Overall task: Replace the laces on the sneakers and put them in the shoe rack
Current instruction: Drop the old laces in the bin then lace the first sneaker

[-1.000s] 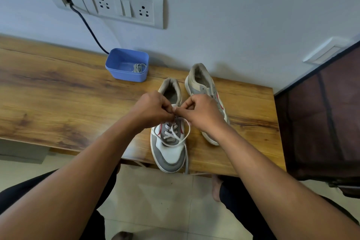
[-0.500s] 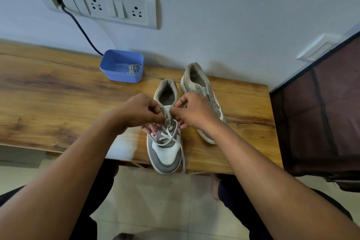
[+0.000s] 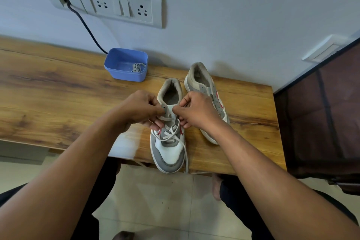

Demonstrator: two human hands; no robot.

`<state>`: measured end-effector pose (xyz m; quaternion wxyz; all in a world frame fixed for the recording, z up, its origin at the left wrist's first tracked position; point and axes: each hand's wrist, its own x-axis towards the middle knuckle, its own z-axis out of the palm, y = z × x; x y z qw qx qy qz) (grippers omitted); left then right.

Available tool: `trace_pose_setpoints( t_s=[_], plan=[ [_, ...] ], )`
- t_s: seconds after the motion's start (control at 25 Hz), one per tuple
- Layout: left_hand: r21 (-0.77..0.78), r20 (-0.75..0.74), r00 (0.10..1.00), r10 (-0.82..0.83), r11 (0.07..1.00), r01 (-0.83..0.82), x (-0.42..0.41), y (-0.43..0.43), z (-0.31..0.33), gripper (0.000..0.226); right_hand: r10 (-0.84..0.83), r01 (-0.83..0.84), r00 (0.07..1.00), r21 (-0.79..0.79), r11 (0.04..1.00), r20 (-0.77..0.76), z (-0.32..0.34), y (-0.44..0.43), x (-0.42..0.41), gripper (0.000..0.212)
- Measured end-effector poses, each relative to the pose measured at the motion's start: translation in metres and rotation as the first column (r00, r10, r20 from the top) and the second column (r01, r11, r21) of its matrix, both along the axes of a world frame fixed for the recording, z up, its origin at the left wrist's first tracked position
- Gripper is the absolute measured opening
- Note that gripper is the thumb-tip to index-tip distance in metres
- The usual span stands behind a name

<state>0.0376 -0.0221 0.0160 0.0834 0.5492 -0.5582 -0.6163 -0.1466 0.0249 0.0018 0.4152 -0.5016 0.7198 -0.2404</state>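
Note:
Two grey and white sneakers stand on the wooden table (image 3: 48, 91), toes toward me. The near sneaker (image 3: 168, 152) carries a white lace (image 3: 171, 132) threaded through its lower eyelets; a loose end trails over the toe and off the table's front edge. My left hand (image 3: 140, 111) pinches the shoe's left eyelet flap and the lace there. My right hand (image 3: 196, 111) pinches the lace at the right eyelet flap by the tongue. The second sneaker (image 3: 204, 87) sits behind my right hand with bare eyelets, partly hidden.
A blue plastic tub (image 3: 126, 66) with a coiled grey lace inside stands against the wall. A socket panel (image 3: 120, 8) with a black cable hangs above it. A dark fabric-covered rack (image 3: 321, 113) stands at the table's right end. My knees are below the table edge.
Both hands have shifted from the middle lacing up to the top eyelets near the tongue, and the lace loop that stood by my right hand has been drawn flatter.

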Motion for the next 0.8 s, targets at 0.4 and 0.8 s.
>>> trace_pose_setpoints(
  t_s=[0.4, 0.8],
  plan=[
    [-0.146, 0.127, 0.979, -0.16, 0.973, 0.178, 0.018, -0.009, -0.007, 0.003, 0.011, -0.011, 1.0, 0.003, 1.0, 0.008, 0.001, 0.0, -0.003, 0.014],
    [-0.126, 0.144, 0.969, -0.199, 0.968, 0.218, 0.028, -0.009, -0.002, 0.012, 0.0, -0.002, 0.998, 0.037, 0.999, 0.059, -0.001, -0.001, -0.005, 0.013]
  ],
)
